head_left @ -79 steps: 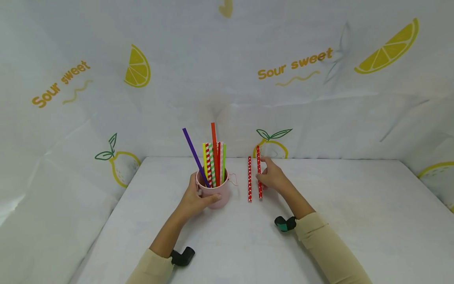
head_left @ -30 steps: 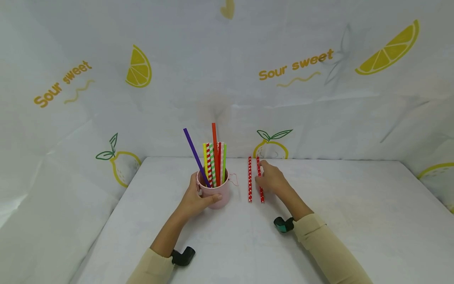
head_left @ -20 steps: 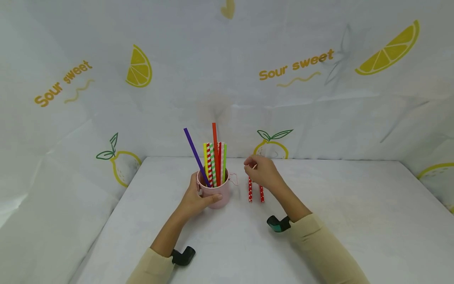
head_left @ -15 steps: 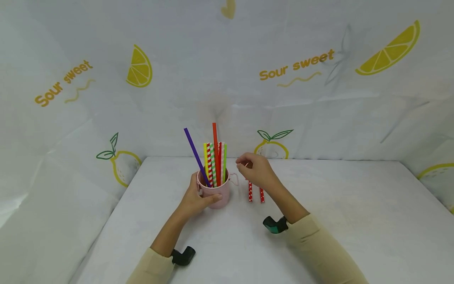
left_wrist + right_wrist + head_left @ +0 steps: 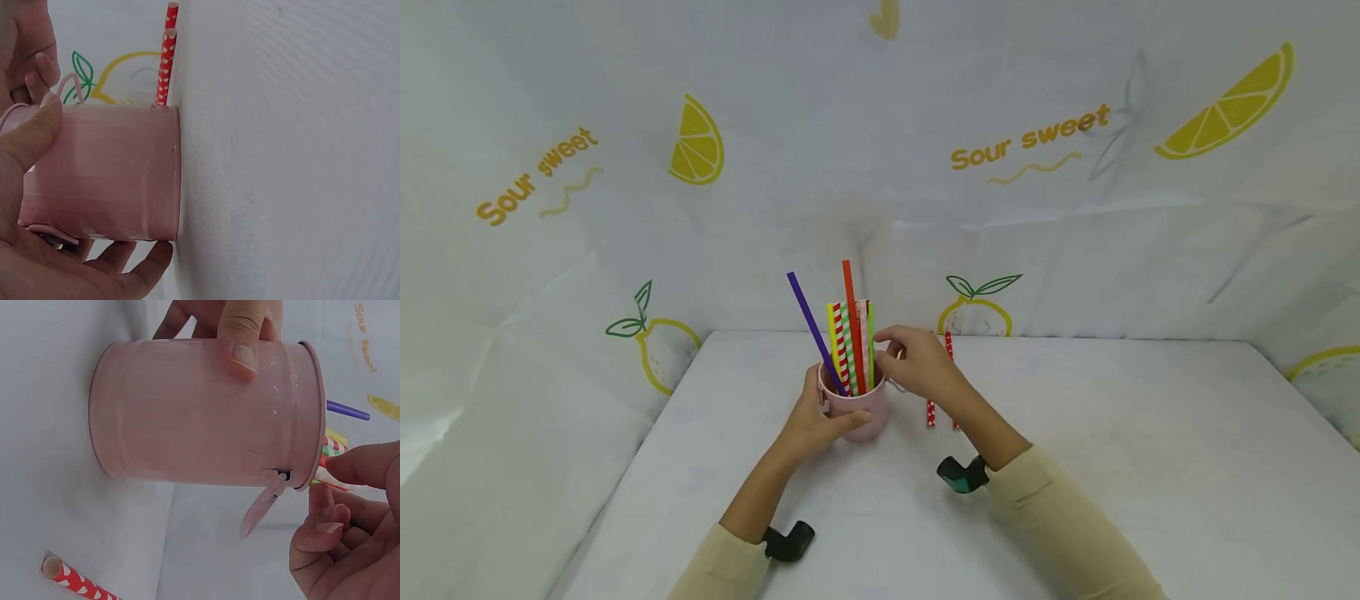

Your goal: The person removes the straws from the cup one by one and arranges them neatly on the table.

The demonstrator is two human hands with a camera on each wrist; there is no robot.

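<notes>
A pink metal bucket (image 5: 859,421) stands upright in the head view, bundling several upright paper straws. My left hand (image 5: 812,425) grips its left side, thumb across the front, as the left wrist view also shows. My right hand (image 5: 921,362) is at the bucket's right rim, thumb and index fingertips around the right edge of the bundle; I cannot tell which straw they pinch. Nearest them is a lime green straw (image 5: 871,333). A purple straw (image 5: 808,317) leans left, and an orange-red straw (image 5: 848,287) rises tallest. The left wrist view shows the bucket's side (image 5: 106,169) close up.
Two red straws with white hearts lie side by side right of the bucket, a near one (image 5: 931,414) and a farther one (image 5: 950,346), partly behind my right hand. A wire handle (image 5: 259,509) hangs off the bucket. A printed white sheet (image 5: 880,183) backs the white table (image 5: 1112,467).
My right hand has left the right heart-patterned straw lying on the table and moved left to the bucket's straws, which have shifted slightly left. My left hand keeps its hold on the bucket.
</notes>
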